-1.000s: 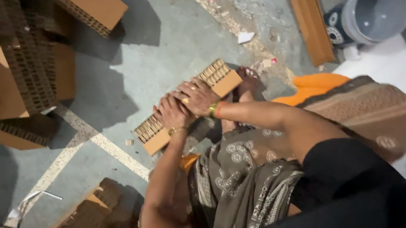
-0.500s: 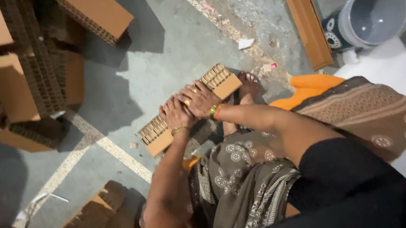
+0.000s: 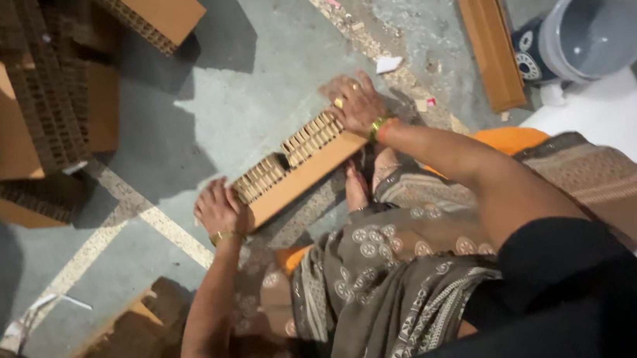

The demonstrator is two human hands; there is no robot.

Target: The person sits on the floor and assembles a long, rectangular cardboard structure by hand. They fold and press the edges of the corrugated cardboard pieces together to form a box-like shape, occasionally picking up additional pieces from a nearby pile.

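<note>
Honeycomb cardboard block [image 3: 298,169]: long tan slab, ribbed cell face up, smooth side wall; lies slantwise on the grey concrete floor [image 3: 246,77].
Change: hands sat together at its middle a second ago; now spread to opposite ends, stretching the cells open.
Left hand [image 3: 219,210]: fingers clenched on the lower end.
Right hand [image 3: 354,104]: fingers pressed over the upper end.
Bucket [image 3: 592,28]: grey plastic, round, well apart.

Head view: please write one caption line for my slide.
Left hand and right hand grip opposite ends of a honeycomb cardboard block above the floor.
</note>
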